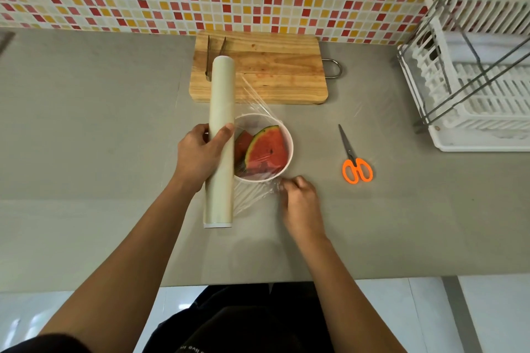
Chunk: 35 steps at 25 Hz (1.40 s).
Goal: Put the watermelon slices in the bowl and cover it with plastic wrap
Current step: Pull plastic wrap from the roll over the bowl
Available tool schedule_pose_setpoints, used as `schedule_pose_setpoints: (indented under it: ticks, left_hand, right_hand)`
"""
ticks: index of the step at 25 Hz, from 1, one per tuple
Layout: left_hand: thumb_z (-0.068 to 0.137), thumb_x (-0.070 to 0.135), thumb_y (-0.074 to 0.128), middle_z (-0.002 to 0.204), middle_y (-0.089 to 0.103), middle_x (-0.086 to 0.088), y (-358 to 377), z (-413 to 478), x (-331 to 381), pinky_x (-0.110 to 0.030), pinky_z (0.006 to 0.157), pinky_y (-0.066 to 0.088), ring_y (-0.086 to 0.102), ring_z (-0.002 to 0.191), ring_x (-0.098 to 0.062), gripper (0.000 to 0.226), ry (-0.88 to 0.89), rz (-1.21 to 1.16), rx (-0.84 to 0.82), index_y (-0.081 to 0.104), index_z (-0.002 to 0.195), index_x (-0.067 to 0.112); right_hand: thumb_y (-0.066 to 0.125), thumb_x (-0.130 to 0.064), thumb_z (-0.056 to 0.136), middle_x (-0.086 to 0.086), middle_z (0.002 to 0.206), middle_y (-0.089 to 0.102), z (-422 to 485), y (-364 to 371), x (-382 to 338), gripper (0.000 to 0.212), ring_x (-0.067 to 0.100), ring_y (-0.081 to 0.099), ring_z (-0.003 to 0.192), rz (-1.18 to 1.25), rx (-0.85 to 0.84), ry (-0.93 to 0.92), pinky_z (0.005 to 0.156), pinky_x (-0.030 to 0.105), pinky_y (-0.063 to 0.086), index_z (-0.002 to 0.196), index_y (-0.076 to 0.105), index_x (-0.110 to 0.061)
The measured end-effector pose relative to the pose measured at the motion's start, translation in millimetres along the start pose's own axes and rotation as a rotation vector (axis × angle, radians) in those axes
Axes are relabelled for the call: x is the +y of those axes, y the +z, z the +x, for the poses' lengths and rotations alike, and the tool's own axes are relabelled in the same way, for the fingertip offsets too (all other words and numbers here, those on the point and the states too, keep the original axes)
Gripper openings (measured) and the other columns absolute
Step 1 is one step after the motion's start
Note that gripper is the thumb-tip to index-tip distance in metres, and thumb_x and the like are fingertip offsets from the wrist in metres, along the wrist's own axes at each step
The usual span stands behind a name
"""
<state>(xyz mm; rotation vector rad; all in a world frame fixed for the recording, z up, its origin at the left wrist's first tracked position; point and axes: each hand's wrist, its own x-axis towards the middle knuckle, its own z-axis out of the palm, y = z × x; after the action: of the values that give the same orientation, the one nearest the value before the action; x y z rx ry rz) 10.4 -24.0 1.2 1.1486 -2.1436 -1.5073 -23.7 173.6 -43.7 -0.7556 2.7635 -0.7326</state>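
Note:
A white bowl (289,149) stands on the grey counter with watermelon slices (266,150) inside. A long roll of plastic wrap (220,112) lies just left of the bowl, and my left hand (200,155) grips it around the middle. A sheet of clear wrap (252,195) stretches from the roll across the bowl's top. My right hand (298,198) pinches the sheet's free edge at the bowl's near right side, low by the counter.
A wooden cutting board (272,66) with metal tongs (213,54) lies behind the bowl. Orange-handled scissors (354,160) rest to the right. A white dish rack (473,80) fills the far right. The tiled wall runs behind, and the counter edge is near my body.

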Motion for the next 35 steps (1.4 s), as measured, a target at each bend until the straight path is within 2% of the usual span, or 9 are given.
schedule_pose_setpoints:
  ticks: [3,6,9,16,22,25,28,32,35]
  left_hand:
    - [0.08,0.055,0.061,0.084,0.062,0.01,-1.2,-0.3,1.2,-0.025,0.059,0.049,0.062,0.075,-0.009,0.041,-0.002,0.005,-0.008,0.06,0.1,0.019]
    - [0.081,0.054,0.06,0.084,0.063,0.009,-2.6,-0.6,1.6,-0.029,0.063,0.053,0.063,0.077,-0.011,0.039,-0.002,0.01,-0.016,0.06,0.098,0.02]
    - [0.082,0.054,0.059,0.085,0.065,0.004,-4.3,-0.6,1.8,-0.035,0.068,0.056,0.065,0.078,-0.016,0.037,0.002,0.027,-0.038,0.061,0.095,0.02]
    - [0.083,0.052,0.059,0.083,0.068,-0.001,-13.0,0.5,0.5,-0.034,0.062,0.056,0.067,0.076,-0.019,0.032,0.003,-0.013,-0.103,0.066,0.088,0.021]
    - [0.084,0.053,0.057,0.085,0.069,0.005,-12.9,-1.8,3.8,-0.03,0.063,0.054,0.066,0.076,-0.014,0.027,0.019,0.017,-0.106,0.065,0.092,0.028]
    - [0.083,0.056,0.057,0.091,0.068,0.001,-12.7,-4.3,3.0,-0.031,0.066,0.054,0.066,0.081,-0.017,0.039,-0.012,0.007,-0.105,0.065,0.104,0.024]
    - [0.08,0.058,0.06,0.103,0.061,-0.003,-18.7,-3.0,3.5,-0.041,0.081,0.055,0.063,0.092,-0.02,0.062,-0.181,-0.088,-0.131,0.046,0.13,0.025]
    - [0.089,0.051,0.051,0.092,0.061,0.005,-16.2,-9.7,10.6,-0.029,0.065,0.05,0.06,0.081,-0.011,0.048,-0.16,0.002,-0.103,0.038,0.129,0.03]
    - [0.098,0.045,0.033,0.1,0.065,-0.007,-3.3,-21.0,17.5,-0.033,0.065,0.044,0.061,0.081,-0.023,0.039,-0.009,0.2,-0.016,0.034,0.132,0.027]
  right_hand:
    - [0.045,0.002,0.081,0.019,0.105,0.057,4.1,-7.4,14.2,0.037,0.037,0.054,0.098,-0.043,0.019,0.04,0.087,0.036,0.039,0.112,0.063,-0.006]
    - [0.038,-0.027,0.095,0.01,0.126,0.058,21.2,-16.8,6.8,0.038,0.019,0.054,0.116,0.58,0.374,0.324,0.098,0.026,0.038,0.126,0.054,-0.01]
    - [0.024,-0.035,0.099,0.002,0.143,0.044,63.9,-11.2,-6.7,0.045,0.009,0.039,0.13,1.04,0.205,0.37,0.11,0.028,0.029,0.137,0.039,-0.016]
    - [0.012,-0.065,0.089,0.009,0.122,0.062,100.9,2.9,-3.6,0.077,0.023,0.056,0.114,0.896,-0.107,0.536,0.101,0.036,0.042,0.118,0.061,-0.012]
    - [0.021,-0.057,0.094,0.008,0.104,0.069,148.5,-17.3,-9.3,0.058,0.025,0.062,0.105,0.908,-0.432,0.39,0.101,0.042,0.044,0.105,0.067,-0.023]
    - [0.026,-0.04,0.099,0.008,0.122,0.061,148.5,-10.3,-13.7,0.039,0.025,0.056,0.115,0.965,-0.277,0.287,0.102,0.042,0.042,0.117,0.058,-0.027]
    - [0.026,-0.045,0.098,-0.001,0.117,0.063,138.4,-11.7,-2.8,0.036,0.012,0.062,0.104,1.182,-0.223,0.274,0.088,0.03,0.05,0.115,0.055,-0.033]
    - [0.019,-0.051,0.096,-0.009,0.102,0.073,123.6,-4.0,2.6,0.048,0.007,0.066,0.097,1.173,-0.299,0.241,0.077,0.02,0.052,0.105,0.064,-0.034]
    - [0.022,-0.052,0.095,-0.002,0.098,0.074,119.7,3.9,1.2,0.051,0.016,0.067,0.098,1.137,-0.255,0.273,0.088,0.035,0.052,0.097,0.07,-0.036]
